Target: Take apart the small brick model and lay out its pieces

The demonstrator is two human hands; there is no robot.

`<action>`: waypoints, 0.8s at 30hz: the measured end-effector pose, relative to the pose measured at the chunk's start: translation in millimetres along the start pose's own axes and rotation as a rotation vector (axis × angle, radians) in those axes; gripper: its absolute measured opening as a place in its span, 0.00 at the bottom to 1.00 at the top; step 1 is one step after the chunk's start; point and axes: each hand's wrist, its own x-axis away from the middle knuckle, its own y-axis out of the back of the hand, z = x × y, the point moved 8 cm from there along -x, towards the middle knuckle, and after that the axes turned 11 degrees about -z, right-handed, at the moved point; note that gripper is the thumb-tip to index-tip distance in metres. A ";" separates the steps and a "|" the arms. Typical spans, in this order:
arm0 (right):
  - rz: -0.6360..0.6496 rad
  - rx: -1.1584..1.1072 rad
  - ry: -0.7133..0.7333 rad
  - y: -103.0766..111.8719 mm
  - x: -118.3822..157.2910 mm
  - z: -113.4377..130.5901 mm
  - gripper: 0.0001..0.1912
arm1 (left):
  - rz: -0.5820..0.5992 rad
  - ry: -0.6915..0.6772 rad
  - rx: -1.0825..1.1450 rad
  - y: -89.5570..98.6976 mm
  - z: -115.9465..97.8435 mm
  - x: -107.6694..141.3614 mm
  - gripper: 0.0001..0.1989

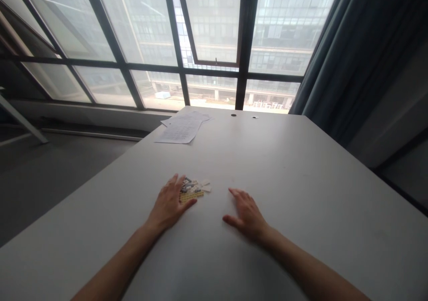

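My left hand [170, 205] rests on the white table with its fingers and thumb spread around the left side of a small pile of building-brick pieces [192, 186]. The pile mixes white, grey and dark pieces, too small to tell apart. Along its near side lies a yellow studded strip [192, 196], partly behind my left thumb. A few white pieces [206, 186] sit at the pile's right edge. To the right, apart from the pile, my right hand [245, 214] is over the table with thumb and fingers apart, holding nothing.
The white table [301, 194] reaches toward a large framed window [214, 64]. Printed papers [182, 127] lie at its far left. A dark round hole [233, 115] and a small white-and-dark item [255, 117] are near the far edge. A dark curtain [337, 69] hangs at right.
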 end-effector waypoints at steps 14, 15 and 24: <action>0.165 0.334 0.196 -19.6 -31.2 -14.7 0.42 | 0.285 -0.317 0.210 -61.7 -103.4 -35.9 0.30; 0.155 0.360 0.175 -9.0 -27.0 -25.3 0.41 | 0.283 -0.330 0.238 -66.2 -117.3 -39.0 0.29; -0.100 0.496 -0.027 47.9 -14.1 -68.8 0.29 | 0.201 -0.332 0.338 -78.3 -166.9 -56.5 0.29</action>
